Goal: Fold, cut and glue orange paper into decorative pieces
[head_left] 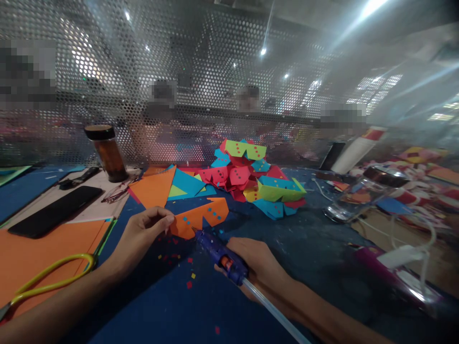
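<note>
My left hand [148, 236] pinches the left end of an orange paper cutout [211, 211], which has a notch in its lower edge and small blue squares on it. My right hand [256, 263] is wrapped round a purple glue gun [215, 246], with a clear glue stick [272, 310] running out of its back. The gun's nozzle points at the lower edge of the orange paper beside the notch; whether it touches cannot be made out. Small red, yellow and blue paper squares [190, 284] lie scattered on the blue table below.
Behind stands a pile of folded coloured paper pieces [238, 177], beside flat paper sheets [154, 186]. Leftward are yellow-handled scissors [53, 274], a black phone [55, 210] and a lidded brown jar [107, 155]. Rightward are a clear bottle [362, 193] and a purple device [390, 272]. People are behind a perforated screen [201, 52].
</note>
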### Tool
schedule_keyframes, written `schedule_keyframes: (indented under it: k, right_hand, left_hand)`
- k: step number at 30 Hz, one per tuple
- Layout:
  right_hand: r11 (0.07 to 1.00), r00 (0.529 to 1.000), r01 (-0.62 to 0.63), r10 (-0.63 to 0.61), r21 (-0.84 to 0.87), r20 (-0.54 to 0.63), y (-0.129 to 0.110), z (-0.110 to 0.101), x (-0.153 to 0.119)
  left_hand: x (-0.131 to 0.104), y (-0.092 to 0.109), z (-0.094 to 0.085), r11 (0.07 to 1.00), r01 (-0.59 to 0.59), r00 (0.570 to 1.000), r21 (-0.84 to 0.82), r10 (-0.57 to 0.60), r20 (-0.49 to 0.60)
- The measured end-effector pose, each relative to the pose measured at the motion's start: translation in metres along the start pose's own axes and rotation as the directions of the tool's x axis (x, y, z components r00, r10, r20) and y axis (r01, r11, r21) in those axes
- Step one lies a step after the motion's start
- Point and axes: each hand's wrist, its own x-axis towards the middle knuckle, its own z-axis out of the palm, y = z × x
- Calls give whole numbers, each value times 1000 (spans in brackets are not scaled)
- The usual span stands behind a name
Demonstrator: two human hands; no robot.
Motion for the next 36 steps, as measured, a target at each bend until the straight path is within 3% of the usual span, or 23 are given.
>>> schedule_keyframes:
  k: [36]
  right_hand:
    - [1000, 999, -23, 23, 17, 37, -6, -5, 3]
  left_hand:
    - [0, 2, 1, 1000, -6, 1000, 3, 6, 7]
